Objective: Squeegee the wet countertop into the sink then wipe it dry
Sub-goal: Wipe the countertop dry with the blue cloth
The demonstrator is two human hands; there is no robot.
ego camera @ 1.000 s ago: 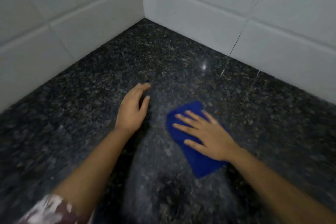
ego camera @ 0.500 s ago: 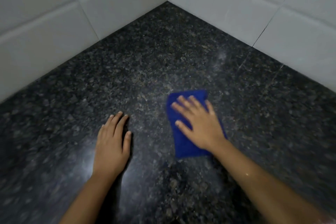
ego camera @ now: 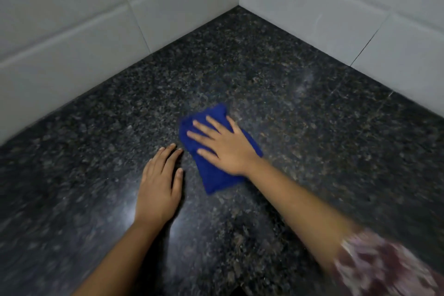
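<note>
right hand (ego camera: 227,145) flat on blue cloth (ego camera: 213,175), countertop (ego camera: 312,127)

The cloth (ego camera: 211,151) lies flat on the surface (ego camera: 312,139), near its middle, well in front of the corner where the two tiled walls (ego camera: 72,31) meet. The right hand (ego camera: 223,144) rests spread on top of the cloth. The left hand (ego camera: 158,187) lies flat on the surface just left of the cloth.
</note>
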